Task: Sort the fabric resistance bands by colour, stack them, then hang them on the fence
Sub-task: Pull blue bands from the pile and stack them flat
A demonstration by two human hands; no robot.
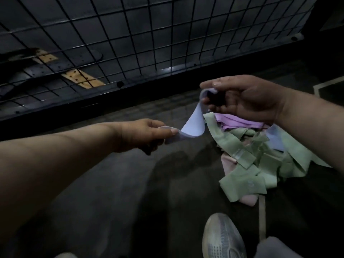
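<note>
**Pale blue band stretched between both my hands, pile on the floor by the fence**

Nearest me, my grey shoe stands on the dark floor, with my trouser knee just to its right. To the left of the shoe the floor runs on bare, open room all the way up to the fence.

Just beyond the shoe lies the pile of bands, loose and unsorted. Green bands are tangled on top and spill toward me. A pale pink one shows at the pile's left edge, a purple one at its far side, and a second pale blue one is partly under my right forearm.

Above the pile's far left edge I hold one pale blue band in the air. My left hand pinches its lower end between thumb and fingers. My right hand, higher and nearer the fence, grips the upper end with curled fingers. The band sags in a curve between them, clear of the floor.

A strip of floor lies between my hands and the fence's dark bottom rail, which marks the floor's far edge. The wire fence rises from it in a square mesh. Behind the mesh, at the left, lie tan and dark straps with punched holes.
</note>
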